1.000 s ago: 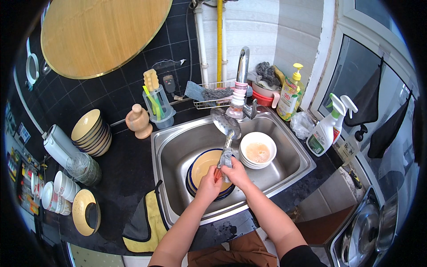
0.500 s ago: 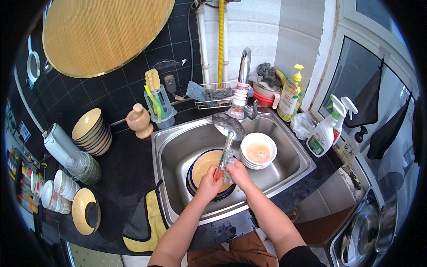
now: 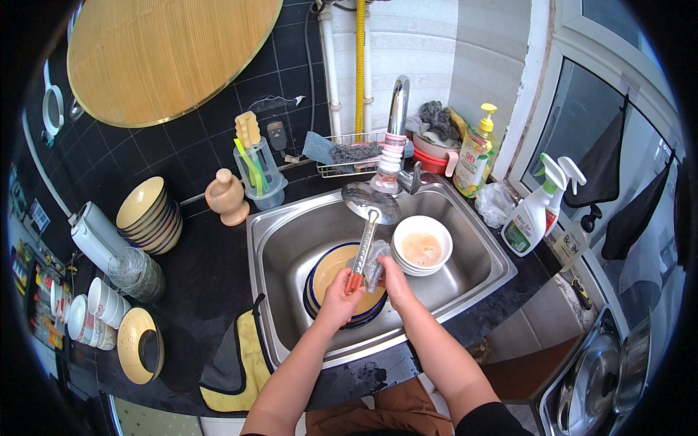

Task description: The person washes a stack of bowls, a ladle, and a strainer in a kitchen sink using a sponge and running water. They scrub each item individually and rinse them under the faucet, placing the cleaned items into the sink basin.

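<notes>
A metal ladle (image 3: 372, 203) with a round, wet-looking head and a reddish handle end slants over the sink (image 3: 278, 240). My left hand (image 3: 339, 298) is closed round that reddish end. Just right of the handle, my right hand (image 3: 393, 280) grips a crumpled greyish dishcloth (image 3: 376, 264), its fingers partly hidden. Beneath both hands sit blue-rimmed, cream-coloured bowls (image 3: 331, 267), one inside another. To their right, a stack of white bowls (image 3: 416, 270) stands in the sink, the top one holding a foamy, pale orange liquid (image 3: 422, 249).
The faucet (image 3: 397, 123) rises behind the ladle head. A yellow-and-grey cloth (image 3: 251, 363) lies at the sink's front left. Stacked bowls (image 3: 150, 218), white cups (image 3: 109, 301) and a wooden jar (image 3: 227, 198) stand left; a pump bottle (image 3: 474, 160) and spray bottles (image 3: 528, 218) stand right.
My right hand and the dishcloth have shifted slightly right, off the ladle's handle, baring more of its shaft. The ladle has turned a little, and its head has moved slightly left.
</notes>
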`<control>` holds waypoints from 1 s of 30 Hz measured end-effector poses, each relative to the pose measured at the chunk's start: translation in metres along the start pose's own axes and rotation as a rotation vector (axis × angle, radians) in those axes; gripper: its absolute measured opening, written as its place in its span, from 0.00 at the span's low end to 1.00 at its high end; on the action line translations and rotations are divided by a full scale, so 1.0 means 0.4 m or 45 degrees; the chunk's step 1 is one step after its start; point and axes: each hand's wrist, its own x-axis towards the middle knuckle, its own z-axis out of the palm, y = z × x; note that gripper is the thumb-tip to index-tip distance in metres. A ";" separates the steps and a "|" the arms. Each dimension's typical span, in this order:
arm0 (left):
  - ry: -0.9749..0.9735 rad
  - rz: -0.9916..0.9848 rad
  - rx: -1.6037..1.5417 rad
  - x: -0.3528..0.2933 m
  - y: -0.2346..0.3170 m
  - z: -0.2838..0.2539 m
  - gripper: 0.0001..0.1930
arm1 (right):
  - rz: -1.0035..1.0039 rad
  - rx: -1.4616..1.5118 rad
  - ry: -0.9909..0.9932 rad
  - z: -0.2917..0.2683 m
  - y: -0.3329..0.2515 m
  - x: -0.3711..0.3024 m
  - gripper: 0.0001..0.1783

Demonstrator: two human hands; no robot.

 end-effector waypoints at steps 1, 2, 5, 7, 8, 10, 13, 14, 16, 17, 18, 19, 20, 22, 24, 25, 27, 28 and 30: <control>0.002 0.004 0.013 0.001 -0.002 0.000 0.16 | -0.035 0.006 0.021 -0.001 0.005 0.005 0.17; 0.004 0.009 0.027 0.001 -0.003 0.000 0.16 | -0.069 0.012 0.042 -0.004 0.016 0.013 0.17; -0.002 0.023 0.053 0.002 -0.003 0.003 0.16 | -0.170 -0.092 0.006 -0.010 0.018 0.018 0.15; -0.001 0.097 0.051 0.007 -0.018 0.002 0.17 | -0.224 -0.145 -0.020 -0.001 0.004 0.012 0.12; 0.001 0.134 0.050 0.009 -0.026 0.000 0.17 | -0.247 -0.142 -0.015 0.009 -0.007 0.002 0.11; 0.030 0.204 0.203 0.011 -0.036 -0.003 0.18 | -0.284 -0.136 -0.018 0.013 -0.013 -0.002 0.09; 0.052 0.334 0.490 0.003 -0.034 -0.003 0.17 | -0.325 -0.143 -0.012 0.004 0.000 0.010 0.08; 0.055 0.381 0.596 -0.002 -0.031 -0.002 0.17 | -0.340 -0.157 0.016 0.002 0.003 0.011 0.08; 0.069 0.324 0.607 -0.008 -0.023 -0.001 0.17 | -0.360 -0.184 0.039 0.000 0.006 0.011 0.08; 0.076 0.296 0.612 -0.010 -0.020 -0.001 0.17 | -0.366 -0.196 0.035 0.002 0.008 0.011 0.08; 0.072 0.325 0.609 -0.009 -0.024 -0.002 0.17 | -0.371 -0.208 0.029 0.005 0.009 0.011 0.08; 0.069 0.354 0.605 -0.006 -0.033 -0.005 0.18 | -0.390 -0.283 0.067 0.004 0.012 0.013 0.08; 0.066 0.383 0.601 -0.006 -0.036 -0.007 0.18 | -0.408 -0.358 0.104 0.002 0.015 0.015 0.08; 0.057 0.322 0.797 -0.015 -0.017 0.002 0.18 | -0.420 -0.471 0.177 -0.001 0.018 0.016 0.09; 0.068 0.306 0.898 -0.018 -0.011 0.009 0.17 | -0.408 -0.547 0.240 -0.001 0.018 0.015 0.09; 0.082 0.322 0.902 -0.018 -0.014 0.010 0.18 | -0.389 -0.519 0.218 0.002 0.013 0.010 0.09; 0.090 0.336 0.818 -0.016 -0.016 0.013 0.18 | -0.352 -0.461 0.177 0.007 0.000 0.000 0.08; 0.084 0.333 0.730 -0.015 -0.017 0.014 0.18 | -0.342 -0.339 0.119 0.008 0.000 0.001 0.08; 0.065 0.356 0.571 -0.009 -0.025 0.011 0.18 | -0.321 -0.098 0.000 0.010 0.002 0.005 0.08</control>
